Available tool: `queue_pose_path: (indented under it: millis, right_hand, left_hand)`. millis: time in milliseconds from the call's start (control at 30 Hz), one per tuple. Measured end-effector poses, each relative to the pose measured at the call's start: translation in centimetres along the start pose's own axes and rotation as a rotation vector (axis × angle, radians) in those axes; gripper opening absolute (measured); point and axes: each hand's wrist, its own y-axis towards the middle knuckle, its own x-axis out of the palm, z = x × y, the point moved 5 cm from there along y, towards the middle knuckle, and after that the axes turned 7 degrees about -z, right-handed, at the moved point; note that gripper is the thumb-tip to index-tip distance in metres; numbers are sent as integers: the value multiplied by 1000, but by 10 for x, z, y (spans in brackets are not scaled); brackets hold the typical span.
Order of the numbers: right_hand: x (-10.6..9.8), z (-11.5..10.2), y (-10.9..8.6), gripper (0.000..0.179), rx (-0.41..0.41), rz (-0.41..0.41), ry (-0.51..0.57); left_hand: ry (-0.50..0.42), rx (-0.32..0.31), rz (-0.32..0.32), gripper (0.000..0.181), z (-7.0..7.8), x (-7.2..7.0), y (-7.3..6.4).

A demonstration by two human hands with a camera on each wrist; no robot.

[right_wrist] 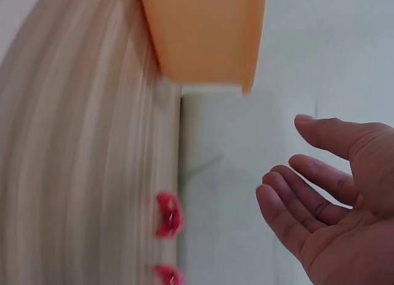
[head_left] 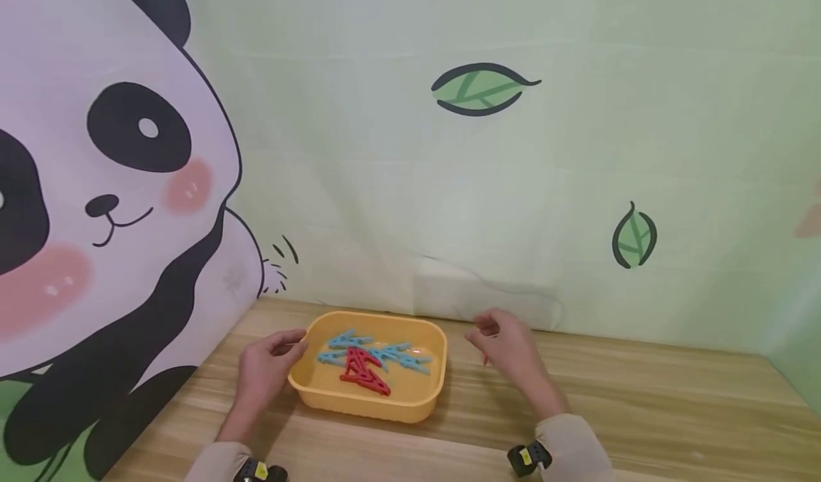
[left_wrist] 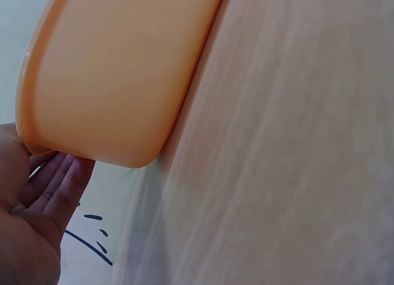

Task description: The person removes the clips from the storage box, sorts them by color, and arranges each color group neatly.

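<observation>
A yellow plastic bin (head_left: pixel 368 405) stands on the table with blue clothespins (head_left: pixel 400 354) and red clothespins (head_left: pixel 364 376) lying inside it. At its left end is my left hand (head_left: pixel 263 368); in the left wrist view its fingers (left_wrist: pixel 64 189) lie fairly straight against the outside of the end wall, just under the rim. My right hand (head_left: pixel 509 350) is to the right of the bin, apart from it. In the right wrist view its loosely bent fingers hold nothing. Two red clothespins (right_wrist: pixel 169 215) lie on the table in that view, mostly hidden by the hand in the head view.
The wooden table (head_left: pixel 641 411) meets a pale green backdrop (head_left: pixel 359 182) with printed leaves close behind the bin. A large printed panda (head_left: pixel 141 204) covers the left side. Each wrist wears a small black camera on a strap (head_left: pixel 529 458).
</observation>
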Motion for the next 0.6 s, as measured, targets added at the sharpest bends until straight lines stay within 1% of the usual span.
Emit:
queue_pose_path:
  millis: [200,333,467,600]
  right_hand:
    - [15,-25,-2,25,-82,-25,29]
    - [27,-41,-3,23,-134,-63,57]
    - [43,-52,-2,22,-187,-130,54]
    - [62,-59,1,23,-233,-222,50]
  left_hand:
    - [12,5,5,26,-1,1,0]
    - [20,-2,1,26,-2,2,0]
    - [21,-8,5,26,-4,2,0]
    - [14,-9,3,26,-3,2,0]
